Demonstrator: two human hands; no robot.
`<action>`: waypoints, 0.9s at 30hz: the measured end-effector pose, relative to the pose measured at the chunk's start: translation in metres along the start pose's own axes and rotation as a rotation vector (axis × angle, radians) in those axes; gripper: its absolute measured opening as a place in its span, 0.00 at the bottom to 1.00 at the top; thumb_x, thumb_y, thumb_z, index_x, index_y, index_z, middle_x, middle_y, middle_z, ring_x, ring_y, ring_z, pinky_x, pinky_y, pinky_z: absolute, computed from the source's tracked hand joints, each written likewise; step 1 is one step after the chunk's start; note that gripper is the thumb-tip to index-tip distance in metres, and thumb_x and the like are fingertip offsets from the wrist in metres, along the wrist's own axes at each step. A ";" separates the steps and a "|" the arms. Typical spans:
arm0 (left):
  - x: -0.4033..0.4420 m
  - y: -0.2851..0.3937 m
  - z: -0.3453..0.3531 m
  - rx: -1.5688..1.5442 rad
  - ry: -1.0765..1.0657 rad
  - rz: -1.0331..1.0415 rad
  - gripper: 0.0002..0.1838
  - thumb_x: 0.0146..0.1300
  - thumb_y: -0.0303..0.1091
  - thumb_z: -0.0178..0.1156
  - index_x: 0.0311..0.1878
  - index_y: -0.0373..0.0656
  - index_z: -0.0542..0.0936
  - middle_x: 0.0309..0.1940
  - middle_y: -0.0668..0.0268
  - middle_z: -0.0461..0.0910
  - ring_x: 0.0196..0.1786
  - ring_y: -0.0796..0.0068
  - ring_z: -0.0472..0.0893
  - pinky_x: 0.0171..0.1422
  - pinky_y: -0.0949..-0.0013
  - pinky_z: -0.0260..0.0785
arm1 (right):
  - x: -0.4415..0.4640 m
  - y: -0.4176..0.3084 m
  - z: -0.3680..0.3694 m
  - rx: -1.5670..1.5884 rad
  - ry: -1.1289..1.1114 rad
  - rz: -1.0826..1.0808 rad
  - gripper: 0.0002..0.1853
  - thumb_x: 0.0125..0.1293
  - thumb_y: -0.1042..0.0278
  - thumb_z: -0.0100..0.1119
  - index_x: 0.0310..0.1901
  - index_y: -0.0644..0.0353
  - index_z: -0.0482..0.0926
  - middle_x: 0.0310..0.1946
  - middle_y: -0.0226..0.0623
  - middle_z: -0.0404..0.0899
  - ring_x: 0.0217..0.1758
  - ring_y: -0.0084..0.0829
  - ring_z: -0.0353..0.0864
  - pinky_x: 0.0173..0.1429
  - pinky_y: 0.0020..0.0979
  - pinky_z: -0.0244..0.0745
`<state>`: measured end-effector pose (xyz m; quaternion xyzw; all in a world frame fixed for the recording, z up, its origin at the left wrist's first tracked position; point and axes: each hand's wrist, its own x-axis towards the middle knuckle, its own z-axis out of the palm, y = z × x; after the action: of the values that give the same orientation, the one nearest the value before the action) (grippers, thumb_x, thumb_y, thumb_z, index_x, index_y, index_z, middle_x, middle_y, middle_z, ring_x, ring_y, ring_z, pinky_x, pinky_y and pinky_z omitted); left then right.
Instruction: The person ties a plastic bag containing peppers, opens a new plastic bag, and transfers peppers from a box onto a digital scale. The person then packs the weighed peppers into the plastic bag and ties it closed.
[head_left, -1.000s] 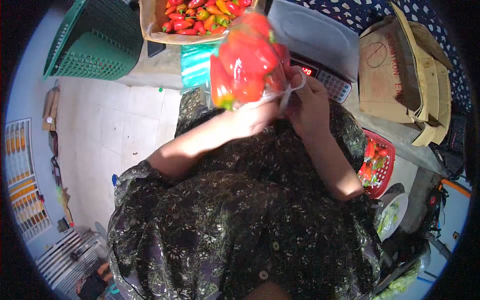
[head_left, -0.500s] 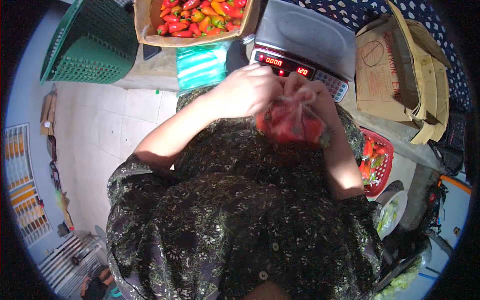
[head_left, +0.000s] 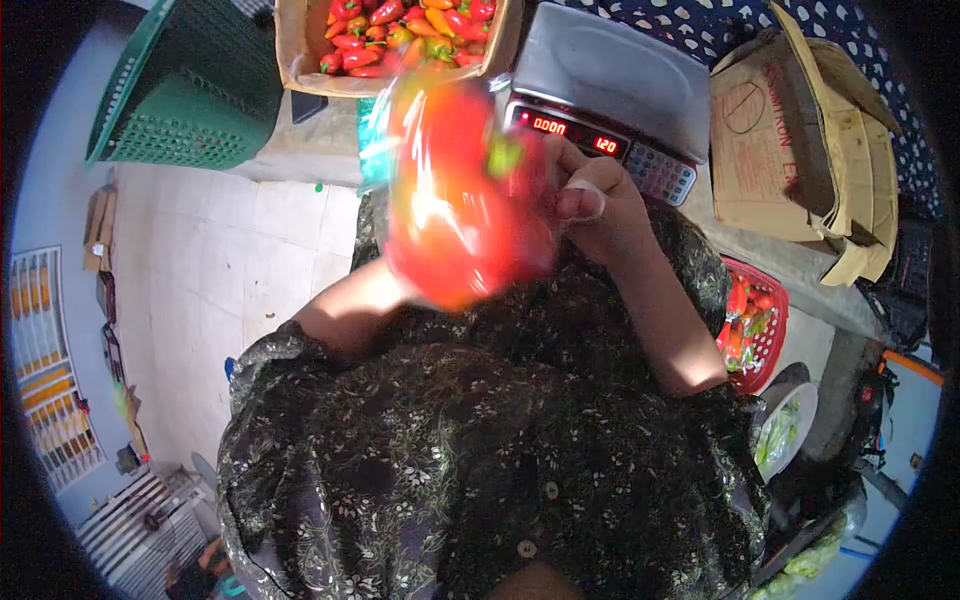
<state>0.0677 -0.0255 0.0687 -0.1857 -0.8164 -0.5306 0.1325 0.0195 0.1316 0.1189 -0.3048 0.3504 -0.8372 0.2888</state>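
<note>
A clear plastic bag of red peppers [head_left: 455,215], smeared by motion, is raised in front of my chest. A green stem shows through the plastic. My right hand [head_left: 608,205] is closed around the gathered neck of the bag, at its right side. Behind the bag, my left forearm [head_left: 350,305] comes up from the left, and the bag covers that hand and its fingers. Just beyond my right hand stands a digital scale [head_left: 610,80] with red lit digits and a bare metal pan. Teal plastic bags [head_left: 373,150] lie partly hidden behind the peppers.
A cardboard box [head_left: 335,82] of loose red, orange and green peppers sits beyond the bag. At left is a green basket [head_left: 190,110]; at right, an open carton [head_left: 755,150]. Lower right hold a red basket [head_left: 768,355] of bagged peppers and a white bowl [head_left: 803,420] with greens.
The bag of peppers has swung up and left from below my hands, now covering my left hand. Both hands were together at the bag's neck; my right hand still grips it.
</note>
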 end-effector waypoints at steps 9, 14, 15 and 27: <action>0.034 0.033 -0.041 0.037 -0.389 -0.247 0.13 0.69 0.41 0.49 0.35 0.43 0.75 0.21 0.61 0.74 0.23 0.65 0.77 0.29 0.63 0.69 | -0.010 -0.008 -0.018 -0.860 0.468 0.185 0.13 0.63 0.62 0.59 0.37 0.64 0.85 0.39 0.31 0.79 0.41 0.25 0.77 0.49 0.25 0.71; 0.008 0.066 -0.007 -0.507 -0.100 -0.332 0.12 0.71 0.39 0.47 0.42 0.40 0.75 0.37 0.68 0.74 0.40 0.71 0.76 0.47 0.65 0.70 | -0.003 -0.008 -0.013 -0.360 0.585 0.300 0.12 0.63 0.59 0.61 0.36 0.61 0.85 0.32 0.29 0.80 0.34 0.25 0.79 0.41 0.26 0.74; 0.008 0.068 -0.007 -0.178 -0.107 -0.079 0.11 0.70 0.37 0.48 0.44 0.40 0.75 0.41 0.66 0.74 0.44 0.69 0.76 0.50 0.65 0.70 | -0.005 -0.004 -0.012 -0.182 0.551 0.281 0.12 0.62 0.59 0.62 0.35 0.61 0.85 0.34 0.31 0.80 0.35 0.25 0.79 0.41 0.26 0.75; 0.048 0.021 -0.064 0.404 -0.313 0.320 0.07 0.60 0.39 0.55 0.30 0.48 0.73 0.22 0.68 0.70 0.26 0.71 0.73 0.34 0.67 0.63 | -0.010 -0.015 -0.012 -0.693 0.270 0.232 0.09 0.62 0.63 0.61 0.33 0.60 0.84 0.39 0.30 0.78 0.43 0.28 0.78 0.51 0.30 0.72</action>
<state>0.0354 -0.0686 0.1308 -0.3614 -0.8762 -0.2948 0.1213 0.0134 0.1520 0.1206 -0.2297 0.6792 -0.6638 0.2127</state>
